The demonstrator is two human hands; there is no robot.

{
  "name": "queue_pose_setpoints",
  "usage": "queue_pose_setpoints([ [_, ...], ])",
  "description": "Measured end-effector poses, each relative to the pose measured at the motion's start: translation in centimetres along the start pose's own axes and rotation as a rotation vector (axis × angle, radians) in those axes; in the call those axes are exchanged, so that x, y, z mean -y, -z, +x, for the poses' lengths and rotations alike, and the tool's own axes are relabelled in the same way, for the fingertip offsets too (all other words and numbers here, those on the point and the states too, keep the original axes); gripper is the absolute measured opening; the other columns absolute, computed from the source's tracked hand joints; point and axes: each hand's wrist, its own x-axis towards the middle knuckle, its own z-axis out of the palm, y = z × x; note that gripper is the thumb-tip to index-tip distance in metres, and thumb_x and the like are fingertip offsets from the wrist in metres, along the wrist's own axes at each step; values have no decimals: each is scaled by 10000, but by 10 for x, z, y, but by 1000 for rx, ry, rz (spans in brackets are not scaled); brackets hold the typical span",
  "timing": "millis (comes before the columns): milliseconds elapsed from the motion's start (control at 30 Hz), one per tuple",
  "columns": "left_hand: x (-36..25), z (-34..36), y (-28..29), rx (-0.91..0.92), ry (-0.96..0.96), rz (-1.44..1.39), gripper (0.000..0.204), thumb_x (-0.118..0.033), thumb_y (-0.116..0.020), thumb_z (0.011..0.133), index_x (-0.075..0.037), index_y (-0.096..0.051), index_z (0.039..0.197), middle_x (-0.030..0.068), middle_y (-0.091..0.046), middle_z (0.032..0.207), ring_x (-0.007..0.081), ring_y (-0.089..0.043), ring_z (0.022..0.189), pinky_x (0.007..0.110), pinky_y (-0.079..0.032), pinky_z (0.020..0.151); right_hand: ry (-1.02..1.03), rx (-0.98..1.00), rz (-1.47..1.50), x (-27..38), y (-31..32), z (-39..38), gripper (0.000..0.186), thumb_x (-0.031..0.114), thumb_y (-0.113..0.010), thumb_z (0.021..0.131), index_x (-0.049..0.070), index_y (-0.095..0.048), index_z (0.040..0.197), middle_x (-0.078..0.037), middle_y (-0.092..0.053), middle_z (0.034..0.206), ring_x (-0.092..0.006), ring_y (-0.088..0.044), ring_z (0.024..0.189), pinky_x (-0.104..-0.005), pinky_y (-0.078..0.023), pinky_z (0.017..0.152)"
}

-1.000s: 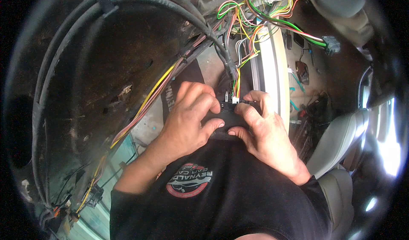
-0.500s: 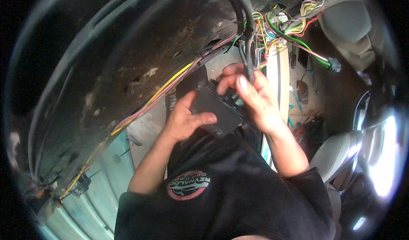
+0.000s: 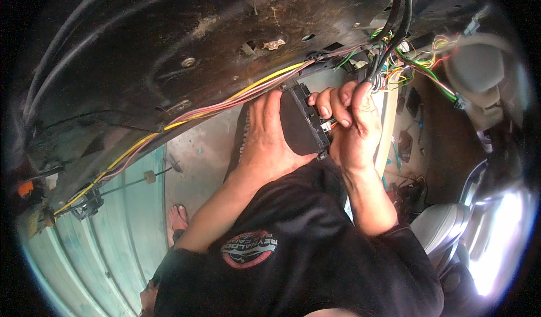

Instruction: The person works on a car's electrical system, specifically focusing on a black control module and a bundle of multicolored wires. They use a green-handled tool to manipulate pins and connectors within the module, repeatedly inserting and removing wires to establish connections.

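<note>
A flat black control module (image 3: 296, 117) with a row of sockets along its right edge is held in front of my shirt. My left hand (image 3: 265, 139) grips it from the left, fingers over the far end and thumb along the near edge. On the socket side, my right hand (image 3: 359, 125) has its fingers curled around thin wires that run to a small white connector (image 3: 326, 126) at the module's edge. Whether that connector is fully seated cannot be made out. A thick black cable bundle (image 3: 387, 44) comes down from above to my right thumb.
Above my hands hangs a dark, dirty panel (image 3: 191, 41) with a yellow and pink wire harness (image 3: 225, 104) along its edge. Loose coloured wires (image 3: 414, 63) spread at upper right. A pale sill (image 3: 387, 128) and grey seat (image 3: 442, 224) lie right. A bare foot (image 3: 178, 218) shows lower left.
The view has shifted. My left hand has spread further around the module, which has turned more upright. My right fingers have closed in at its socket edge, where the white connector now shows.
</note>
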Motion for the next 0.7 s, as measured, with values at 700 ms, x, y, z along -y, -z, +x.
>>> queue_pose_setpoints([
  [700,5,4,5,-44,-118,5,1308,-271,-1001,499,21,-256,1533,263,-404,1471,432,-425,1379,511,-376,1161,-34,21,129,10,8,9,445,442,-425,1111,74,-500,871,26,-326,616,-161,-398,629,-424,-487,797],
])
